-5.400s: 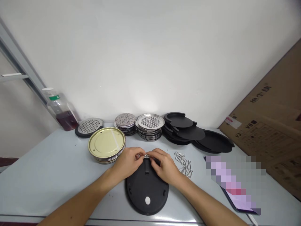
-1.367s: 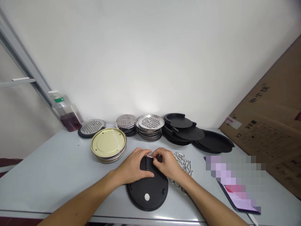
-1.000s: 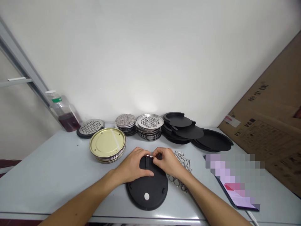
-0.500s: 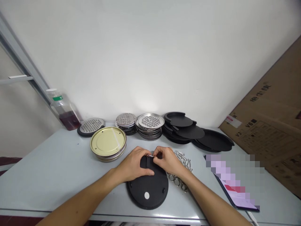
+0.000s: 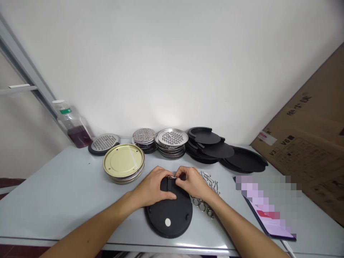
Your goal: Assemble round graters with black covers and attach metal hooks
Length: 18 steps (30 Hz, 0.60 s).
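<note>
A black round plastic base (image 5: 172, 211) with a white dot near its lower end lies on the grey table before me. My left hand (image 5: 157, 188) grips its upper left side, thumb laid across the surface and fingers at the far edge. At that edge, by a short raised bar, a small shiny metal wire piece (image 5: 172, 177) shows between my hands. The thumb and forefinger of my right hand (image 5: 189, 182) pinch its right end. Several loose metal wire pieces with rings (image 5: 202, 207) lie right of the base, partly behind my right wrist.
Gold round plates (image 5: 124, 161) are stacked at the left. Behind stand stacked metal grater discs (image 5: 172, 138) and more black bases (image 5: 212, 148). A bottle of dark red liquid (image 5: 79, 136) is at the back left. A phone (image 5: 276, 225) and a large carton (image 5: 309, 143) are at the right.
Almost nothing differs. Both hands keep their place on the base and the metal piece, with only a slight shift of the right fingers and of the camera view.
</note>
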Each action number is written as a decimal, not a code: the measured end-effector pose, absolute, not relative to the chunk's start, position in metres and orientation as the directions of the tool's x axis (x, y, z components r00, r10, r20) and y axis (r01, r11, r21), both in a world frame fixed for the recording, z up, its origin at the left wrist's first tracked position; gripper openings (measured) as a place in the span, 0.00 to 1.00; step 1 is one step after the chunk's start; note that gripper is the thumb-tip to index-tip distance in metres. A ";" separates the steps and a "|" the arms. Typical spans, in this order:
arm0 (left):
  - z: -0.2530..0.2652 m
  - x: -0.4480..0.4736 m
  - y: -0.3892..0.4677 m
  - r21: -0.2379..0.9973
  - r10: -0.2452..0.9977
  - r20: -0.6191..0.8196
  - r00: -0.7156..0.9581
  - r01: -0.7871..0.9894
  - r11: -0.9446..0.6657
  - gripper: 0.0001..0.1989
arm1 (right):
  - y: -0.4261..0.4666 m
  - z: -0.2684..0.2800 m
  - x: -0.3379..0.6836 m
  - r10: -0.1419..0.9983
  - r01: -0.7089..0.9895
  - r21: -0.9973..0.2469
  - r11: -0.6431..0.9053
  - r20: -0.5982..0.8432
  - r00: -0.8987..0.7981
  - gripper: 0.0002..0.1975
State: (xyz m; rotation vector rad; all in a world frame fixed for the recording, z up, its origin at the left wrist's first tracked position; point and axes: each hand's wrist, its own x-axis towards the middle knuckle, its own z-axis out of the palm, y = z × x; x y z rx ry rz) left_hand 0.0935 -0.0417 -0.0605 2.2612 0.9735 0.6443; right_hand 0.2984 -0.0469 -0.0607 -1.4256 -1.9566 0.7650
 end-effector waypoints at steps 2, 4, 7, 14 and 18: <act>-0.061 0.093 -0.042 0.676 0.762 0.196 0.617 0.478 -0.561 0.28 | -0.047 -0.061 0.299 0.960 0.615 -0.745 0.258 0.125 -0.251 0.07; -0.061 0.093 -0.042 0.675 0.762 0.194 0.619 0.479 -0.561 0.28 | -0.047 -0.062 0.299 0.960 0.610 -0.750 0.257 0.123 -0.253 0.07; -0.061 0.093 -0.042 0.675 0.765 0.184 0.618 0.486 -0.555 0.28 | -0.047 -0.062 0.299 0.959 0.602 -0.756 0.256 0.121 -0.256 0.07; -0.062 0.093 -0.042 0.678 0.766 0.189 0.614 0.483 -0.554 0.29 | -0.046 -0.062 0.300 0.960 0.593 -0.767 0.246 0.110 -0.256 0.07; -0.061 0.094 -0.041 0.683 0.769 0.185 0.612 0.483 -0.548 0.29 | -0.046 -0.062 0.300 0.962 0.593 -0.769 0.239 0.105 -0.252 0.07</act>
